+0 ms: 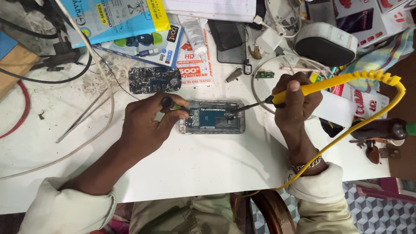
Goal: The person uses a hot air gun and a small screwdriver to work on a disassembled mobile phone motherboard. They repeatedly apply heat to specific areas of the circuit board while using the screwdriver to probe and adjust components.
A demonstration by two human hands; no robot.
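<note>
We see a white table (208,169) whose near edge runs just above our lap, and the broad strip between that edge and the phone (212,117) lies bare, so both forearms have room to shift there. The far half is crowded: boxes (117,17) at the top left, a dark speaker (325,43) at the top right, cables looping down the left side, and a back cover (154,79) just beyond the left hand. The phone lies open, flat, near the table's middle, long side across, directly between the two hands. Our right hand (294,104) is closed around a yellow soldering iron (320,86), gripping it near the front of the handle; its dark tip slants down to the left and meets the board at the phone's upper right part. The iron's yellow cord (381,108) curls off right and back under the wrist. Our left hand (147,125) touches the phone's left end, thumb and fingers pinched on a small black-capped tool (170,103) above that end.
</note>
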